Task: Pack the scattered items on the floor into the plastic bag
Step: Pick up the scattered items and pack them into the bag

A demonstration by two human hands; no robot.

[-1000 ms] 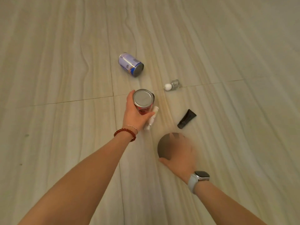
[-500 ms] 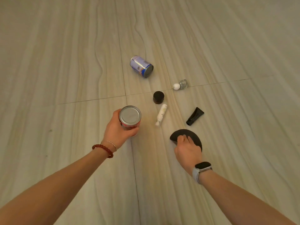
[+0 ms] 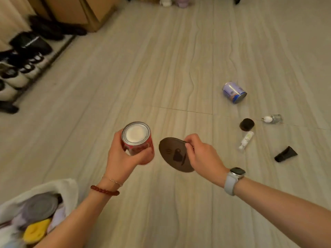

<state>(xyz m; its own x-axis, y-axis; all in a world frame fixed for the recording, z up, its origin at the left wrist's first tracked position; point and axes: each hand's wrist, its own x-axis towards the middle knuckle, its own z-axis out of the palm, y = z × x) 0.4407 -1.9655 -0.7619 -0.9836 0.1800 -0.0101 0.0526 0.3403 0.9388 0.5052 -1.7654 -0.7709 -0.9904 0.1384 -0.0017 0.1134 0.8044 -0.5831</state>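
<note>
My left hand grips a red tin can with a silver top, held upright above the floor. Just right of it, my right hand pinches the edge of a round dark coaster with a cup picture, lifted and tilted. The white plastic bag lies open at the lower left, with a grey lid and a yellow item inside. On the floor to the right lie a blue can, a black jar, a small clear bottle, a white tube and a black tube.
A shoe rack with several dark and white shoes lines the left wall. A wooden cabinet stands at the back left. Pale wood-pattern floor spreads ahead.
My right hand has picked the coaster off the floor. Both hands swung left with the can and coaster, and my view turned left, bringing the bag and shoe rack into sight.
</note>
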